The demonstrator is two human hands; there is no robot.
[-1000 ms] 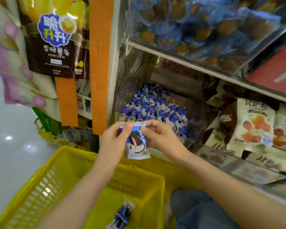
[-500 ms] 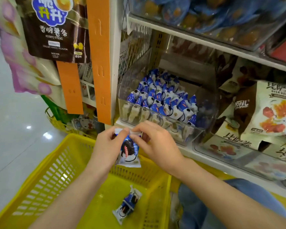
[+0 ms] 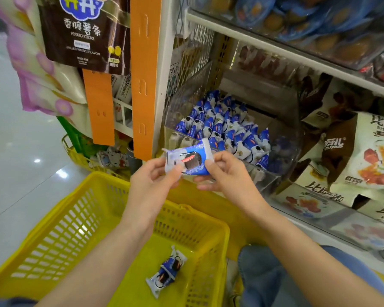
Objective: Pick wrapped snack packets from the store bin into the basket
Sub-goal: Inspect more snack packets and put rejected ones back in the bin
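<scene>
Blue-and-white packet [image 3: 187,160], pinched at its left end by the left hand [image 3: 152,185] and at its right end by the right hand [image 3: 228,178], thumb against curled fingers in each case. Half a second earlier it hung upright from its top edge; now it lies sideways, long axis running left to right, right end slightly higher, printed face towards the camera. It is held above the far rim of the yellow basket [image 3: 53,235], just on the near side of the clear bin [image 3: 285,142]. A second packet [image 3: 166,271] lies on the basket floor.
</scene>
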